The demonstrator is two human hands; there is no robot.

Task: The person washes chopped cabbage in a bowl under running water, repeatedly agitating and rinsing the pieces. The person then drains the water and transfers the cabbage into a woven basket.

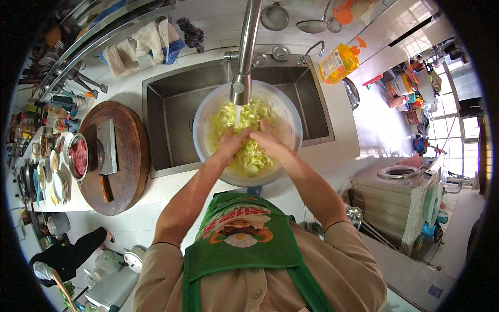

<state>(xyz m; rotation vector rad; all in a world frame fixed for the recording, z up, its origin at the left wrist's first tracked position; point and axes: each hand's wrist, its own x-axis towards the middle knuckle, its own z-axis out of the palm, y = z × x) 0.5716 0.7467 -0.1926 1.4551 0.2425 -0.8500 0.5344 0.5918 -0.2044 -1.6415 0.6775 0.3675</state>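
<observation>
A large pale bowl [292, 117] rests over the steel double sink, holding chopped yellow-green leafy vegetable [253, 160] in water. From the metal faucet [241, 87] above it, a stream of water runs into the bowl. My left hand [233, 143] is in the bowl among the leaves, just below the stream. Beside it, my right hand [269, 140] reaches into the same leaves, its fingertips close to the left hand. The fingers of both are blurred and partly hidden by leaves, so whether they grip any cannot be told.
Left of the sink [171, 169], a cleaver [109, 150] lies on a round wooden chopping block [130, 187], beside a metal bowl of raw meat [79, 156]. A yellow soap bottle [337, 64] stands behind the sink's right corner. Another person [64, 257] is at the lower left.
</observation>
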